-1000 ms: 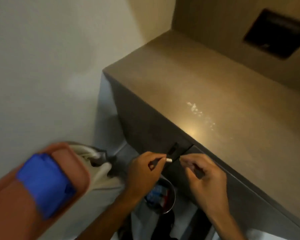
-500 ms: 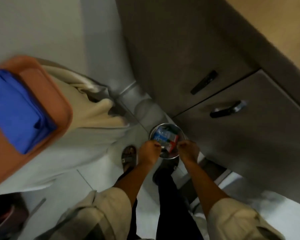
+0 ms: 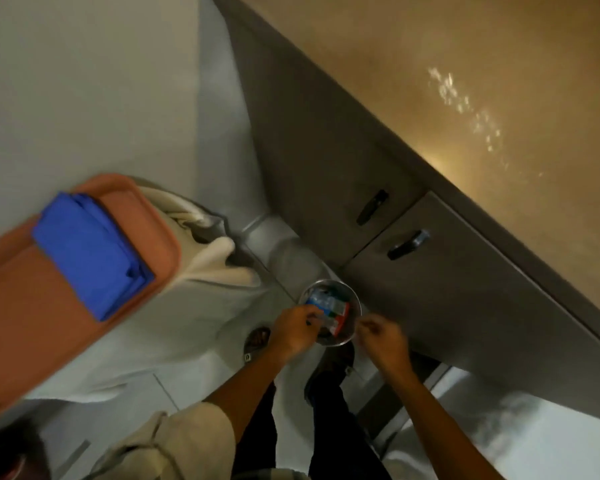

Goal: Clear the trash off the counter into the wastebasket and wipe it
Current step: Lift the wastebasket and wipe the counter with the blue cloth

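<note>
A small round metal wastebasket (image 3: 353, 294) stands on the floor at the foot of the cabinet, with coloured wrappers (image 3: 326, 303) inside. My left hand (image 3: 291, 332) is at its near left rim, fingertips pinched together over the wrappers; I cannot tell whether they hold anything. My right hand (image 3: 381, 339) hovers just right of the wastebasket, fingers loosely curled and holding nothing. The beige counter (image 3: 413, 64) fills the upper right, with a streak of glinting specks (image 3: 465, 109) on it.
Grey cabinet doors below the counter carry two dark handles (image 3: 373, 206) (image 3: 407, 244). At left a cart holds an orange tray (image 3: 21, 306) with a folded blue cloth (image 3: 90, 254), above a white fabric bag (image 3: 208, 271). My feet stand beside the wastebasket.
My view dropped from the counter to the floor, then tilted back up. My hands went down from the counter edge to the wastebasket, and my right hand has since left its rim.
</note>
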Demonstrator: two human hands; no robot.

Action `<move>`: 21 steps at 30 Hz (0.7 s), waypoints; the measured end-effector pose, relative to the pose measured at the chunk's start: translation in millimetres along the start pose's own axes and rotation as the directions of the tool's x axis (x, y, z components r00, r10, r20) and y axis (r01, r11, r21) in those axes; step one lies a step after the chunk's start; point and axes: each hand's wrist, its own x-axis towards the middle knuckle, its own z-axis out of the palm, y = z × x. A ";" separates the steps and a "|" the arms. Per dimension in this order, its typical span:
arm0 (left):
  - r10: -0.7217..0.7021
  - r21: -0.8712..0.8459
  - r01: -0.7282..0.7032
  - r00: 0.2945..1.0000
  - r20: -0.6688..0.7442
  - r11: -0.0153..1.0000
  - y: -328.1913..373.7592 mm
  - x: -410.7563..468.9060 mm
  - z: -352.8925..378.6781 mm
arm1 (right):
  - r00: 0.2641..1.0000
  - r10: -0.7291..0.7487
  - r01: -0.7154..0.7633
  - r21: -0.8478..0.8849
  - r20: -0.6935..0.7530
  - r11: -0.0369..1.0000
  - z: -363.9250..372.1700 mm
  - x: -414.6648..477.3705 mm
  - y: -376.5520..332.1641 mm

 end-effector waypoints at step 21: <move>-0.343 -0.373 0.105 0.671 -0.658 0.922 -123.9 -105.6 -289.9 | 0.611 -0.490 0.785 -0.396 0.622 0.476 227.1 -72.3 -279.7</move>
